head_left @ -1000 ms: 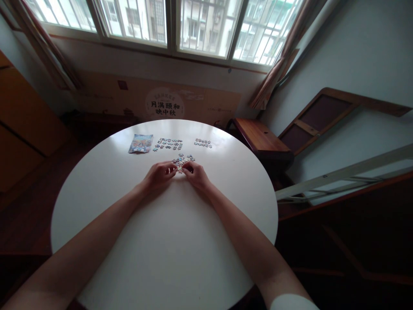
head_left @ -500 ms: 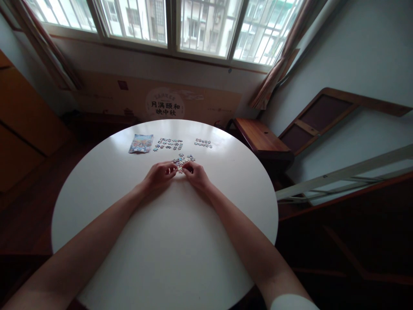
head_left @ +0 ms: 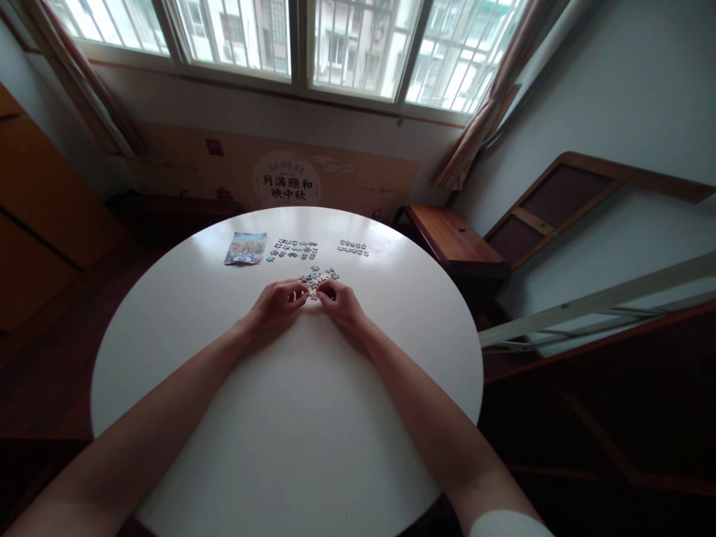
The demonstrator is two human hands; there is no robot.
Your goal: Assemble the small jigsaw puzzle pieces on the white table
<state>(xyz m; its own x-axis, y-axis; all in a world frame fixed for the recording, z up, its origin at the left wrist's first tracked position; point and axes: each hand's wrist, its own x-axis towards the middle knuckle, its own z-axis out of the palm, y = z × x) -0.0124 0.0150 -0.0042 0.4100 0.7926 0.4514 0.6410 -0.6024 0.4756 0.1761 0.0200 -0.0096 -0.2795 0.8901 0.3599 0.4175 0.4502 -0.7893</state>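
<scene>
On the round white table [head_left: 280,432], my left hand [head_left: 278,302] and my right hand [head_left: 339,302] rest side by side, fingertips meeting at a small cluster of joined puzzle pieces [head_left: 316,279]. Both hands have their fingers curled in a pinch at the near edge of that cluster. What exactly sits between the fingertips is too small to make out. Further back lie two loose groups of puzzle pieces [head_left: 291,249], the second puzzle group [head_left: 353,247] to the right, and a colourful picture card [head_left: 245,247] to the left.
A wooden side table [head_left: 447,239] stands beyond the white table's right edge. A folded wooden frame [head_left: 559,201] leans on the right wall. A cardboard panel with printed characters [head_left: 285,185] runs under the window. Dark floor surrounds the table.
Almost nothing differs; the hands stay at the puzzle cluster with only slight finger motion, and the view has shifted a touch.
</scene>
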